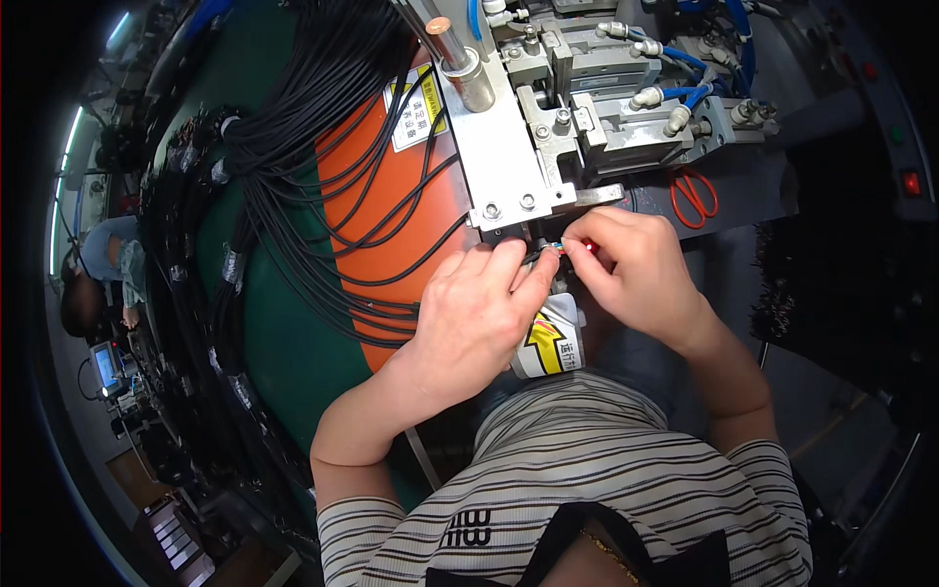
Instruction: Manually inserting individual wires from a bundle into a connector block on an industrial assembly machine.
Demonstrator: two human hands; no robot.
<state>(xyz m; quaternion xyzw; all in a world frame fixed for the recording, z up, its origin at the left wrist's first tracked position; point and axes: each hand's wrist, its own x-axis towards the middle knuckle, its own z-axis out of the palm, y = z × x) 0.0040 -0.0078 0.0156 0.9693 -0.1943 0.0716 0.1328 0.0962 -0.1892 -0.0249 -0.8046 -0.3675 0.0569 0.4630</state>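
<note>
Thin coloured wires point(555, 248) stick out at the end of a black cable, just below the front edge of a metal machine point(504, 166). My left hand point(469, 318) is closed, with thumb and forefinger pinching the cable end from the left. From the right, the thumb and forefinger of my right hand point(636, 274) pinch the wire tips. The fingertips of both hands nearly meet, and they hide part of the wires. Beneath them is a white label with a yellow arrow point(548, 342).
A large bundle of black cables point(323, 117) runs over an orange plate point(391, 235) and a green surface point(284, 303). Pneumatic cylinders point(636, 127) with blue hoses stand behind. Red-handled scissors point(694, 196) lie right of the machine. Another person point(98, 254) is far left.
</note>
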